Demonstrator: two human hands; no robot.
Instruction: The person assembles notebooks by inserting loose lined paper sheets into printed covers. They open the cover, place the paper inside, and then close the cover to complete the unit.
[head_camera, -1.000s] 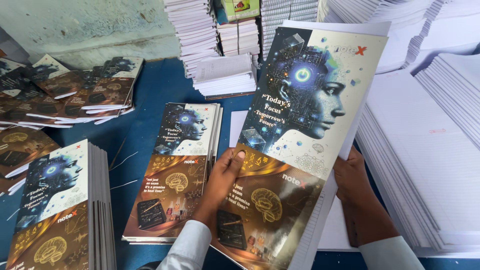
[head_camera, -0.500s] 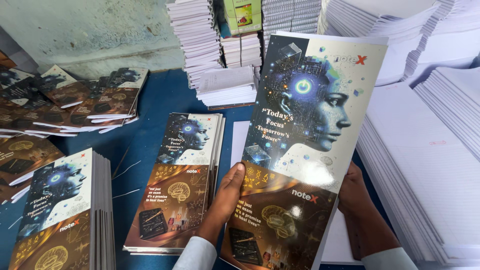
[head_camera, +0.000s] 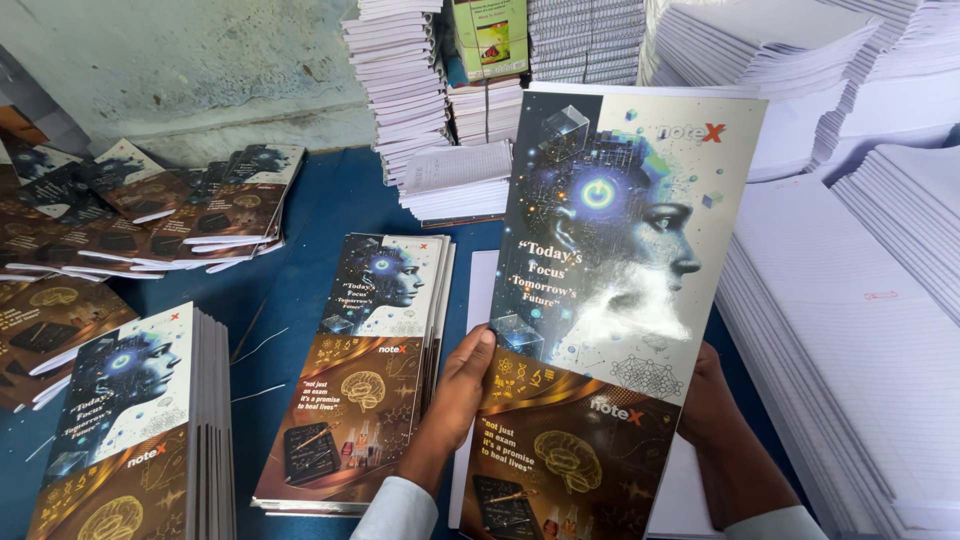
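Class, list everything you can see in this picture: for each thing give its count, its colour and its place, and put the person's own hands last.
Held cover sheet: one, glossy, grey-white above and brown below, upright at centre right.
Cover stack: one, same print, flat on the table beside the left hand.
Near cover stack: one, same print, bottom left.
Loose covers: many, brown and dark, fanned at far left.
Ruled paper stacks: several, white, right side and along the back.
Green box: one, top centre, among the stacks.
Table: one, blue.
Left hand: holds the sheet's left edge.
Right hand: behind the sheet's right edge.
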